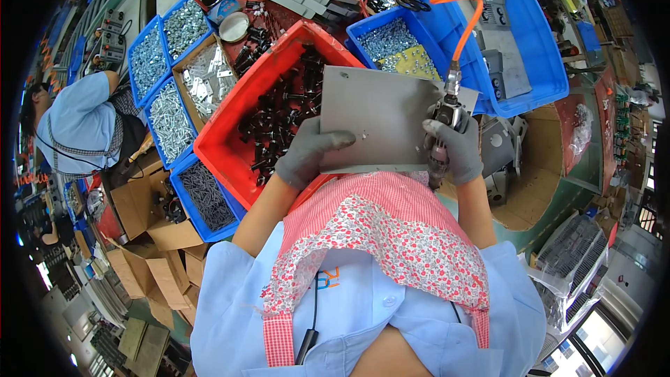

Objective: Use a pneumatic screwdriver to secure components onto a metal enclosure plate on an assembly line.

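Note:
A flat grey metal panel (377, 119) lies in front of my body, just above the apron. My left hand (307, 152), in a grey glove, grips its left edge, the thumb lying on the face. In my gloved right hand (459, 150) is an air-powered hand tool (449, 113), held upright over the panel's right side with the fingers wrapped round it. An orange coiled air hose (466, 35) runs up from its metal fitting. The tool's lower end is partly hidden by the hand, so I cannot tell whether it touches the panel.
Left of the panel stands a red bin (218, 131) of black parts. Blue trays of screws (169, 122) and small hardware line the left. A small blue bin (356, 28) and a large blue crate (551, 87) are beyond. A cardboard box (541, 160) stands right; another person (80, 122) sits left.

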{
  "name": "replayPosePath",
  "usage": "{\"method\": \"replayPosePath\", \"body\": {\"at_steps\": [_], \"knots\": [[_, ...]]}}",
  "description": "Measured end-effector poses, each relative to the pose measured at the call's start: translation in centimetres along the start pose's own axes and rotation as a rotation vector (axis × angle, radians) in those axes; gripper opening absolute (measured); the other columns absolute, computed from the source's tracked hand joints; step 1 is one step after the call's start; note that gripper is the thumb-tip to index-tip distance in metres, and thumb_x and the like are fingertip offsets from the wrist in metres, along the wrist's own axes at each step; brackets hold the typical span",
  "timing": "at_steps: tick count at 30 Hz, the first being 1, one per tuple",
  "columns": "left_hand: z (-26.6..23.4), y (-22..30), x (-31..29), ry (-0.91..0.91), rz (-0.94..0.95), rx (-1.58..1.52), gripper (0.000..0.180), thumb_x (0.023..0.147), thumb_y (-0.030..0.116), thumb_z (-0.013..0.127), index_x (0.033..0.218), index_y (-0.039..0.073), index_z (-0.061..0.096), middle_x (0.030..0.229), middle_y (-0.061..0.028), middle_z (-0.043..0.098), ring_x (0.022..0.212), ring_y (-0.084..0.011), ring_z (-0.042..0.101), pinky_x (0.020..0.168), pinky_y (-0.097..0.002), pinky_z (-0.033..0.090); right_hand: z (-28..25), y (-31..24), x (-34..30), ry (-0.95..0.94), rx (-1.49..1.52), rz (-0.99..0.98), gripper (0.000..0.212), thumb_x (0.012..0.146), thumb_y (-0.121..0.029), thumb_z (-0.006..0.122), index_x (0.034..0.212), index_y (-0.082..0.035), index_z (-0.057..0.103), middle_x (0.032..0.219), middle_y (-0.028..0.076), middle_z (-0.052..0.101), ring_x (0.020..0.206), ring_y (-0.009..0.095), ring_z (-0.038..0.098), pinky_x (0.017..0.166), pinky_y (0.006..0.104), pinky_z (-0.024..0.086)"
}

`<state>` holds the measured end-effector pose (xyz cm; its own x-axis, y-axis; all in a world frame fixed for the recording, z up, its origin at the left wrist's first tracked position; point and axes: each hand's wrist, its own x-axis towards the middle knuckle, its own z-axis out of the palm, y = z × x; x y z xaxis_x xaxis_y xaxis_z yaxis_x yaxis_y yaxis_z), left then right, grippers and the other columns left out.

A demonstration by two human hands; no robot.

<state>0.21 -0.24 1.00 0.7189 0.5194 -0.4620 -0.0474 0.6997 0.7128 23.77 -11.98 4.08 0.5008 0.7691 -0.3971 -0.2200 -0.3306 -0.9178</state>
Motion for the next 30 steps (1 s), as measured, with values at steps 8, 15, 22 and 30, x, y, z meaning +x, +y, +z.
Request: {"method": "replayPosePath", "body": {"at_steps": [8,15,22,30], "knots": [[-4.5,2.9,0.0,0.383,0.329,-0.027,0.036,0.072,0.014,0.063,0.106,-0.001,0.062,0.094,-0.0065,0.065,0.089,-0.018,0.063,0.082,-0.0312,0.05,-1.8,-5.8,2.5,0.107,0.307,-0.436,0.018,0.086,-0.011,0.06,0.1,-0.001,0.057,0.086,0.015,0.066,0.064,0.013,0.061,0.053,0.0237,0.048],[-6.6,1.7,-0.5,0.451,0.416,-0.162,0.051,0.073,0.006,0.06,0.123,0.0,0.05,0.113,-0.0125,0.059,0.099,-0.0252,0.062,0.088,-0.0388,0.053,-2.9,-2.5,8.9,0.278,0.342,-0.517,0.016,0.078,0.003,0.061,0.093,0.0,0.056,0.075,0.015,0.064,0.052,0.015,0.059,0.048,0.025,0.047],[-5.3,-0.6,-0.2,0.589,0.26,-0.311,0.053,0.074,0.007,0.059,0.126,0.0,0.048,0.116,-0.0136,0.058,0.102,-0.0268,0.061,0.087,-0.0394,0.054,-2.6,1.3,13.8,0.248,0.294,-0.481,0.013,0.08,0.003,0.058,0.092,0.001,0.057,0.077,0.016,0.065,0.052,0.013,0.059,0.042,0.0227,0.043],[-3.0,1.7,1.0,0.546,0.252,-0.252,0.05,0.077,0.008,0.058,0.124,-0.004,0.047,0.116,-0.0164,0.058,0.104,-0.028,0.061,0.092,-0.0392,0.052,-1.6,4.7,17.1,0.26,0.232,-0.451,0.019,0.071,0.008,0.064,0.087,-0.001,0.061,0.076,0.004,0.063,0.06,0.008,0.057,0.053,0.0221,0.046]]}}
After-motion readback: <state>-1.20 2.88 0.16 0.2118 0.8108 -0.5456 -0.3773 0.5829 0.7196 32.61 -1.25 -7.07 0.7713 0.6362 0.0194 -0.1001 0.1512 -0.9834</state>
